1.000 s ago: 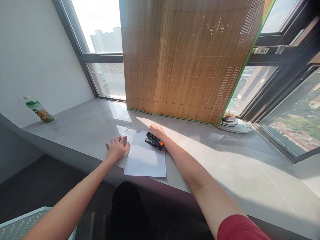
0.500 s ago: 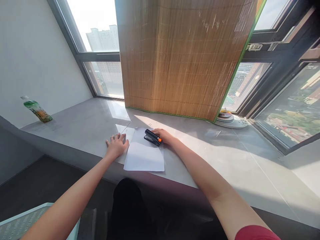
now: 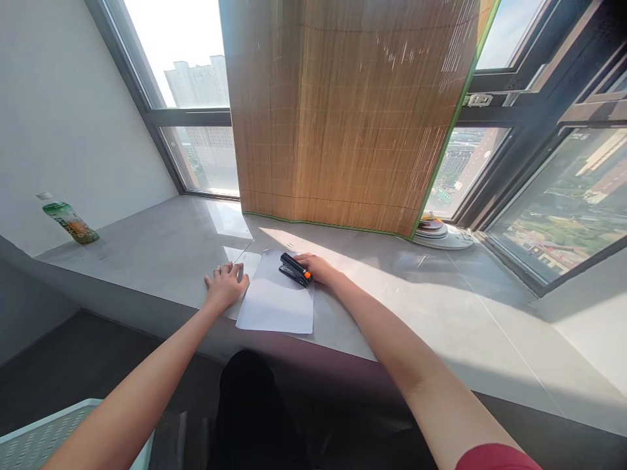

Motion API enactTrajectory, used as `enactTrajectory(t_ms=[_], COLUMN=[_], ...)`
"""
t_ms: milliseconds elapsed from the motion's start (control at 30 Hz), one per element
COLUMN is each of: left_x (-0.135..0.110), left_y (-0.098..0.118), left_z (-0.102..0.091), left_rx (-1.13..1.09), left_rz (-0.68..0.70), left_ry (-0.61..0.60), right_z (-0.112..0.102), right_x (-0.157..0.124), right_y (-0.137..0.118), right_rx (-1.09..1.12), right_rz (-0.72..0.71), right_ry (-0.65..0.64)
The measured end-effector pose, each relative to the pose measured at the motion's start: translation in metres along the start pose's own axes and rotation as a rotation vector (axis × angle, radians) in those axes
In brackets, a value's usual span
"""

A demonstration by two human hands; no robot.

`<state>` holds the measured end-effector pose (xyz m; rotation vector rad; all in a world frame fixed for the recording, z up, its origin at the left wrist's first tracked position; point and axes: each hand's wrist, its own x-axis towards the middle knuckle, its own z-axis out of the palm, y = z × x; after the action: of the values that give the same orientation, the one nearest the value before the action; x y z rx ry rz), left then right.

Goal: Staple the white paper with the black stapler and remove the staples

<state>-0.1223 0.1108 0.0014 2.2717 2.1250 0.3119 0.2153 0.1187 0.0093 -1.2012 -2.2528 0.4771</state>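
A sheet of white paper (image 3: 274, 310) lies on the grey stone ledge, its near end reaching the front edge. On its upper right part is a black stapler (image 3: 294, 270) with an orange piece at one end, set at a slant. My right hand (image 3: 316, 266) is closed at the stapler's right and far side; the thumb and some fingertips are hidden behind it. Just left of the paper, my left hand (image 3: 227, 284) rests on the ledge, fingers spread and nothing in it.
A green-labelled drink bottle (image 3: 71, 222) stands at the ledge's left end by the wall. Stacked plates (image 3: 435, 232) sit back right under the window. A bamboo blind (image 3: 333, 124) hangs down to the ledge. Below left is a pale green basket (image 3: 49, 434).
The whole view has shifted slightly, so most things appear a little farther left. Both hands, the stapler and the paper keep nearly the same places relative to each other.
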Motion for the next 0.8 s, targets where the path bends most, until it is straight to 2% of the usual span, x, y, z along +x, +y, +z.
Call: enactTrajectory(t_ms=[133,200,267,367,433,500,567,633,733,800], left_x=[-0.001,-0.003,-0.003,-0.003,-0.002,-0.001,-0.001,0.0,-0.001,-0.002], left_y=[0.002,0.003,0.004,0.004,0.004,0.004,0.004,0.004,0.004,0.004], left_z=[-0.005,-0.008,-0.009,-0.01,-0.009,-0.009,-0.008,-0.009,-0.01,-0.012], left_rx=[-0.003,-0.009,-0.013,-0.015,-0.015,-0.013,-0.009,-0.003,0.002,0.004], left_rz=[-0.008,-0.007,0.0,0.002,-0.001,-0.004,-0.006,-0.003,0.004,-0.004], left_ry=[-0.014,-0.03,-0.039,-0.032,-0.023,-0.02,-0.021,-0.018,-0.014,-0.015], right_z=[0.004,-0.002,-0.019,-0.062,-0.098,-0.13,-0.153,-0.165,-0.173,-0.176], right_x=[0.0,-0.011,-0.037,-0.112,-0.179,-0.245,-0.301,-0.338,-0.362,-0.365], right_y=[0.0,0.005,0.017,0.05,0.076,0.096,0.106,0.107,0.099,0.093], right_rx=[-0.024,-0.058,-0.118,-0.308,-0.419,-0.441,-0.319,-0.07,0.315,0.477], right_rz=[-0.003,0.063,0.169,0.348,0.459,0.546,0.561,0.65,0.727,0.711], right_ry=[-0.007,0.094,0.22,0.241,0.232,0.295,0.352,0.502,0.818,0.923])
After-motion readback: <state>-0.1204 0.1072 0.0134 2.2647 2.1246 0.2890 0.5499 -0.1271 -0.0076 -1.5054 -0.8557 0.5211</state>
